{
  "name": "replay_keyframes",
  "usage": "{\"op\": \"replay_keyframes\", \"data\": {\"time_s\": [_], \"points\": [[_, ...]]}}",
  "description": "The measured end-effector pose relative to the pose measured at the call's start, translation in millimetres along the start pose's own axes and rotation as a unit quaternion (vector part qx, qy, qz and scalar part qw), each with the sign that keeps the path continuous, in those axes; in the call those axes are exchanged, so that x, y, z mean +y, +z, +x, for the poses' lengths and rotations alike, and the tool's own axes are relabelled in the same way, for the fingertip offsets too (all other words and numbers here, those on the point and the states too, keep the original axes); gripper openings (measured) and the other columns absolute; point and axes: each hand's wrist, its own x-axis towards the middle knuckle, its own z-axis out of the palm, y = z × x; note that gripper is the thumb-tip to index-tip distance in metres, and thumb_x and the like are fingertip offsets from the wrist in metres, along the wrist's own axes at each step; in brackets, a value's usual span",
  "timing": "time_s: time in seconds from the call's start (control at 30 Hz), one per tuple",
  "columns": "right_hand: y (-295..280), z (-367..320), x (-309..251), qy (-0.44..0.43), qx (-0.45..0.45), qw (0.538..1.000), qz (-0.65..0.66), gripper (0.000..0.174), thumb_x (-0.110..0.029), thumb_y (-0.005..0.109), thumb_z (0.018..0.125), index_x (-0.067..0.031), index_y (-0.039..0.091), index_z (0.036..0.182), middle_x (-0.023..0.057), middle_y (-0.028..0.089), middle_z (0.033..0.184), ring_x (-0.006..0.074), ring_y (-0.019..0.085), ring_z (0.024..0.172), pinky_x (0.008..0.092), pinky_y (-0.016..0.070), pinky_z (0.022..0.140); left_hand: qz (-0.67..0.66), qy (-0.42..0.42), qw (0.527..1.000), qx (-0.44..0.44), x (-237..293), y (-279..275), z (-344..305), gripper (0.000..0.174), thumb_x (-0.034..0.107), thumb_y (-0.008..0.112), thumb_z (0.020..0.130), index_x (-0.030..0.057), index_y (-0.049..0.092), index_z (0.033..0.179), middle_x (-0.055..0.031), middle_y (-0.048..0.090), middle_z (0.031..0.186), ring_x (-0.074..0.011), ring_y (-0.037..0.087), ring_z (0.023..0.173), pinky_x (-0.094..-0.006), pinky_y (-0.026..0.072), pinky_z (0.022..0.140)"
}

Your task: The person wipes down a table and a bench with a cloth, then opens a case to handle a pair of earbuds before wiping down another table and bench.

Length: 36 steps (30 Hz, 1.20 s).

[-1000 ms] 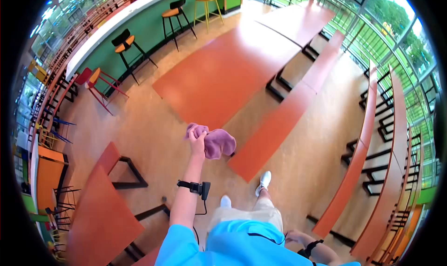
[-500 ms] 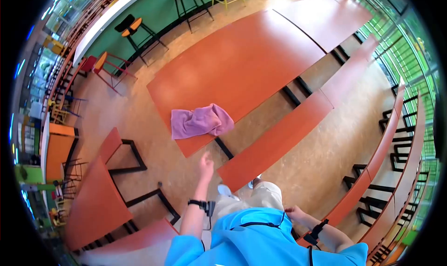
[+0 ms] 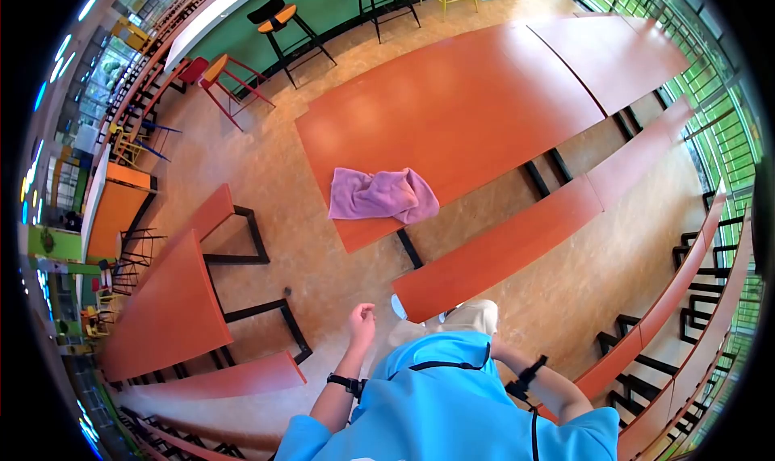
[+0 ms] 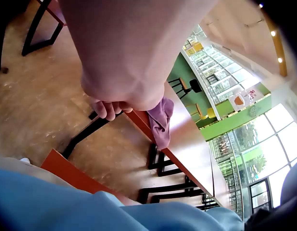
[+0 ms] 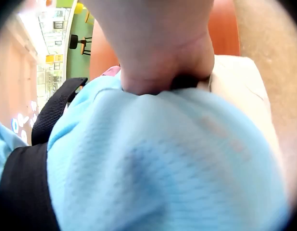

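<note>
A crumpled purple cloth lies on the near corner of the long red-orange table, and it also shows beyond the hand in the left wrist view. My left hand hangs in the air short of that corner, its fingers loosely curled around nothing. In the left wrist view the fingertips of this hand are apart from the cloth. My right hand is at my waist, where the blue shirt hides its fingers; I cannot tell what they do there.
A red-orange bench runs along the table's right side, close before my legs. At left stands another table with black metal legs. Tall stools line the green counter, and more benches are at right.
The purple cloth, gripped by my left hand at first, was let go onto the table corner. That hand drew back toward me. My right hand moved in against the shirt.
</note>
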Motion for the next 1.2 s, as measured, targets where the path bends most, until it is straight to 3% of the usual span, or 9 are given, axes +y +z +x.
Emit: {"op": "replay_keyframes", "data": {"time_s": [0.3,0.37,0.67,0.77,0.87,0.93,1.0,1.1,1.2], "points": [[58,73,68,0.228,0.138,0.872,0.411,0.062,-0.042,0.045,0.110,-0.0044,0.042,0.159,0.0203,0.048,0.161,0.0345,0.047,0.147,0.0448,0.0339,0.125,0.019,0.004,0.985,-0.171,14,-10,6,0.021,0.002,0.056,0.100,0.0031,0.073,0.112,-0.0069,0.075,0.092,-0.0135,0.069,0.077,-0.0292,0.0561,0.070],[73,70,87,0.188,0.145,0.898,0.371,0.058,-0.038,0.048,0.111,-0.0022,0.044,0.157,0.0199,0.049,0.160,0.0339,0.048,0.146,0.0421,0.0351,0.123,-0.017,-0.017,0.985,-0.173,4,-15,10,0.021,0.002,0.055,0.100,0.0023,0.073,0.112,-0.0074,0.075,0.092,-0.0134,0.069,0.077,-0.0288,0.0562,0.070],[44,21,2,0.099,0.121,0.956,0.249,0.053,-0.029,0.051,0.109,-0.0024,0.046,0.155,0.0206,0.050,0.158,0.0369,0.050,0.143,0.0422,0.0404,0.119,-0.033,-0.037,0.978,-0.201,-11,-24,50,0.022,0.002,0.054,0.100,0.0009,0.072,0.114,-0.0069,0.075,0.092,-0.0121,0.068,0.075,-0.0274,0.0558,0.071],[24,-17,-43,-0.013,0.118,0.981,0.157,0.052,-0.027,0.052,0.109,-0.0025,0.047,0.155,0.0208,0.051,0.158,0.0379,0.051,0.142,0.0423,0.0422,0.118,-0.037,-0.027,0.974,-0.222,-7,-24,57,0.022,0.004,0.055,0.101,0.0021,0.072,0.114,-0.0062,0.076,0.091,-0.0128,0.069,0.075,-0.0277,0.0558,0.071],[-23,-118,-111,-0.222,0.150,0.962,0.055,0.051,-0.024,0.053,0.108,-0.0025,0.047,0.154,0.0211,0.052,0.157,0.0389,0.052,0.141,0.0424,0.0440,0.116,-0.013,-0.021,0.969,-0.247,18,-27,61,0.021,0.007,0.056,0.104,0.0024,0.072,0.116,-0.0062,0.076,0.095,-0.0124,0.069,0.079,-0.0279,0.0556,0.073],[-75,-193,-155,-0.041,-0.050,0.981,0.184,0.055,-0.023,0.058,0.106,-0.0074,0.045,0.157,0.0215,0.053,0.154,0.0376,0.052,0.139,0.0429,0.0427,0.117,-0.035,-0.022,0.962,-0.270,36,-29,55,0.021,0.009,0.057,0.105,0.0028,0.071,0.118,-0.0065,0.075,0.099,-0.0125,0.070,0.084,-0.0281,0.0556,0.076],[-130,-236,-207,0.105,-0.097,0.973,0.182,0.062,-0.022,0.063,0.103,-0.0123,0.043,0.160,0.0218,0.055,0.151,0.0362,0.053,0.138,0.0434,0.0414,0.118,-0.100,-0.025,0.948,-0.301,55,-29,48,0.021,0.010,0.058,0.106,0.0033,0.070,0.121,-0.0069,0.075,0.103,-0.0129,0.070,0.091,-0.0283,0.0558,0.079],[-185,-242,-260,-0.022,0.066,0.998,-0.002,0.063,-0.018,0.061,0.103,-0.0143,0.041,0.163,0.0224,0.055,0.144,0.0397,0.048,0.140,0.0460,0.0427,0.115,-0.141,-0.023,0.912,-0.383,115,-24,36,0.025,0.013,0.057,0.107,0.0041,0.067,0.127,-0.0076,0.073,0.110,-0.0137,0.069,0.097,-0.0284,0.0564,0.083],[-208,-218,-338,-0.273,0.288,0.917,-0.032,0.065,-0.013,0.067,0.097,-0.0111,0.046,0.158,0.0213,0.051,0.147,0.0418,0.049,0.137,0.0489,0.0447,0.113,-0.285,-0.062,0.820,-0.493,204,-17,11,0.047,0.038,0.051,0.110,0.0054,0.054,0.143,-0.0099,0.066,0.129,-0.0200,0.068,0.110,-0.0351,0.0560,0.092]]}}
